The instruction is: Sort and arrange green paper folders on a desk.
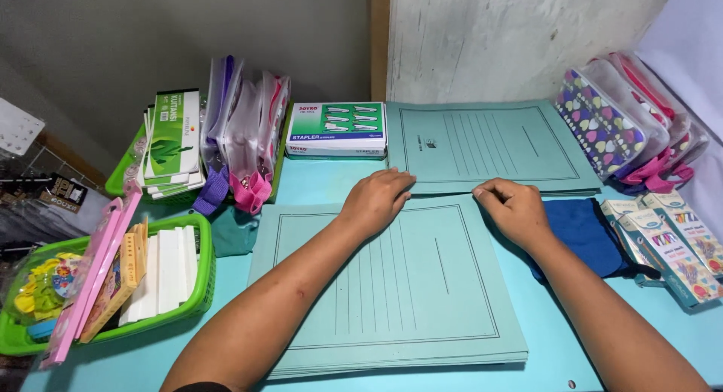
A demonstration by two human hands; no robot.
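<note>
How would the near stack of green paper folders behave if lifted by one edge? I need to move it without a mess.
The near stack of folders would probably sag, since the sheets look thin and flat. Its loose layers, visible at the front edge, may slide apart and fan out. Both the left hand and right hand rest at its far edge, so supporting two sides seems wiser.

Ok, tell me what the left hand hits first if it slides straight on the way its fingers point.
The left hand points up and right across the near folder stack. It would likely meet the far teal folder stack first, at its near edge, which the fingertips almost touch.
</note>
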